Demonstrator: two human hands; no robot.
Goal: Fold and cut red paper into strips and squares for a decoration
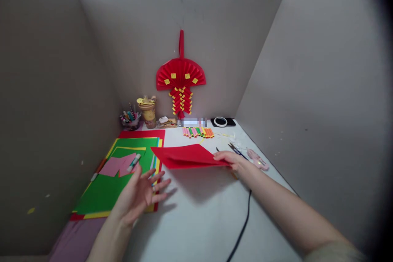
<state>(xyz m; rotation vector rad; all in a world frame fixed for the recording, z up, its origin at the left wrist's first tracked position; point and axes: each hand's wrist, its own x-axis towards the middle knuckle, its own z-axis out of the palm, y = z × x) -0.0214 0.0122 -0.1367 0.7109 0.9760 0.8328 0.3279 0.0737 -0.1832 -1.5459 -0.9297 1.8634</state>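
My right hand (229, 159) grips the right end of a red sheet of paper (190, 157), which looks folded and is held above the white table (196, 221). Fingers spread and palm turned up, my left hand (144, 190) holds nothing, just below and left of the sheet. Beneath that hand lies a stack of coloured paper topped by a green sheet (101, 192). Pink paper pieces (113, 166) and a glue stick (134, 163) rest on the stack.
A red paper fan ornament (181, 73) hangs on the grey back panel (129, 37). Rolled paper tubes (198, 132), a pen holder (130, 120), a cup (149, 114), a tape roll (220, 121) on a phone and scissors (238, 151) sit around the table. A black cable (245, 225) crosses the front right.
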